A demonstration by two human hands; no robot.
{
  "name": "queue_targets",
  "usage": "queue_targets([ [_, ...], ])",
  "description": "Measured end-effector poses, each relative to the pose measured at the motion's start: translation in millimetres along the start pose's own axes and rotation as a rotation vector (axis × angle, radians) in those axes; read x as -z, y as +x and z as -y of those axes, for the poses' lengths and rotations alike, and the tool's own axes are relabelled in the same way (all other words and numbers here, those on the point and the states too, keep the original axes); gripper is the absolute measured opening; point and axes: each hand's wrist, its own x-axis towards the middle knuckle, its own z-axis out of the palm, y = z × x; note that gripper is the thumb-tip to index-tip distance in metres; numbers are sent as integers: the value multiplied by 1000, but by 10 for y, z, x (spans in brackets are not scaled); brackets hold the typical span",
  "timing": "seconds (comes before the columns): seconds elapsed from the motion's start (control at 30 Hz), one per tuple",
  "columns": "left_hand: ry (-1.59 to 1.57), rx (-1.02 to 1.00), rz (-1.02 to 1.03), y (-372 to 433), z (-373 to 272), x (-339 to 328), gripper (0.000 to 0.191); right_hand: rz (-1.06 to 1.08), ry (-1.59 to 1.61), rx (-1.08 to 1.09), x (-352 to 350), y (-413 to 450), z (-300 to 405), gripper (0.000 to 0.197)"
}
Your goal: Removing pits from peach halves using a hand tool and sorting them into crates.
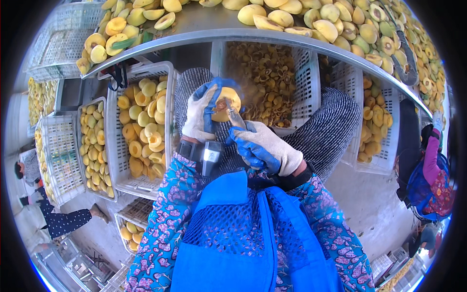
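My left hand point(199, 111), in a white knit glove with a blue coated palm, holds a yellow peach half point(234, 96) with its cut face showing. In my right hand point(266, 148), gloved the same way, is a pitting tool point(235, 116) with a worn handle and a narrow metal end. That metal end touches the reddish-brown centre of the peach half; how deep it sits I cannot tell. Both hands are above my lap, between my knees. Past them, pit pieces and peach scraps point(264, 73) fill a white slotted plastic crate point(306, 85).
A metal table rim point(255, 34) curves across the front, with many peach halves point(330, 29) heaped behind it. White crates point(170, 109) of peach halves stand left, and another crate point(390, 146) stands right. One person point(432, 175) works at far right; another point(62, 215) is at far left.
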Motion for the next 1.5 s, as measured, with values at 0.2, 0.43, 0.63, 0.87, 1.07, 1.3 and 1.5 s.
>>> queue_targets([
  [0.2,232,64,66,194,-20,135,23,55,76,-64,56,-27,48,20],
  [0.43,354,-206,-41,129,26,-72,22,-34,43,-11,-31,68,42,20],
  [0.63,512,76,170,142,-18,-21,22,209,256,-233,194,-27,-10,28],
  [0.87,21,93,8,177,-6,-159,24,586,693,-84,280,14,-215,33],
  [1.07,-285,-105,98,266,-454,-90,40,488,626,156,274,-26,122,31],
  [1.3,43,-405,-163,24,-647,444,29,-596,-1162,301,577,316,17,33],
  [1.5,843,-543,-744,-78,-1409,1010,31,-493,-979,279,861,443,-144,32],
])
